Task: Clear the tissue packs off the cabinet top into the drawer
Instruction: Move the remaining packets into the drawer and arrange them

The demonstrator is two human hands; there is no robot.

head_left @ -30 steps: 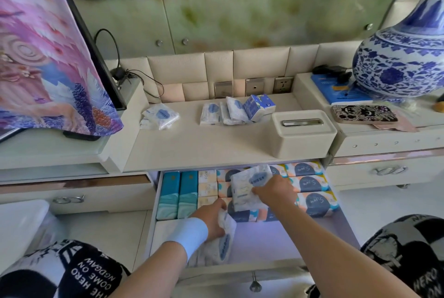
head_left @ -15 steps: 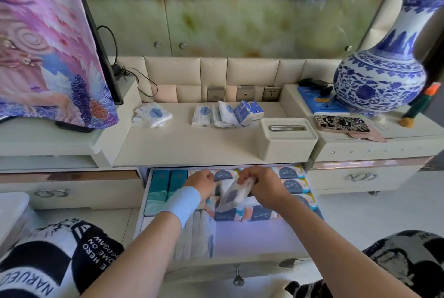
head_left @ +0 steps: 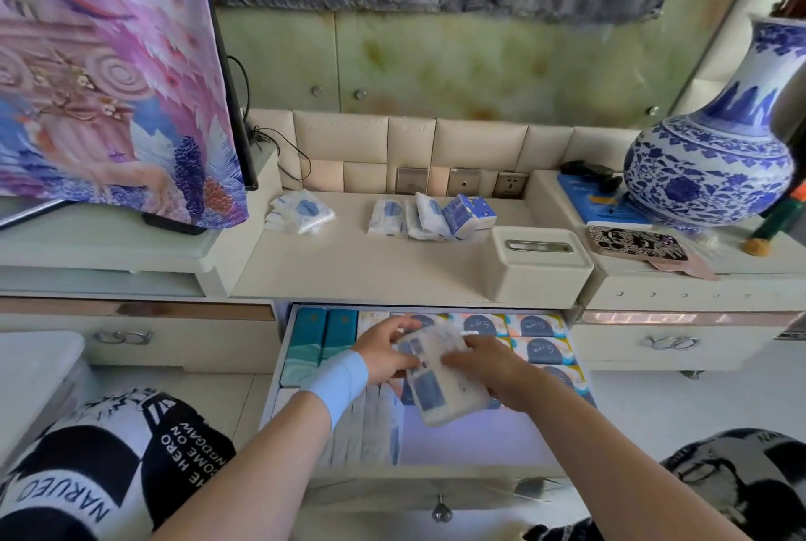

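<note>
Both hands hold one white tissue pack [head_left: 440, 383] over the open drawer [head_left: 471, 440]. My left hand [head_left: 384, 355] grips its left edge, my right hand [head_left: 484, 368] grips its right side. The pack is blurred. White packs [head_left: 370, 422] stand in a row at the drawer's front left. Teal packs [head_left: 322, 337] and colourful packs [head_left: 538, 348] fill the back of the drawer. On the cabinet top [head_left: 370, 270] lie a white pack [head_left: 301, 211] at the left and a cluster of packs [head_left: 429, 217] near the sockets.
A cream tissue box [head_left: 541, 265] stands at the cabinet top's right end. A blue and white vase [head_left: 715, 156] and a patterned phone [head_left: 636, 243] sit on the right unit. A covered screen [head_left: 109, 73] stands at the left. My knees flank the drawer.
My left hand rose from the drawer's front left to join my right hand on the pack. The pack now lies lower and flatter over the drawer's middle.
</note>
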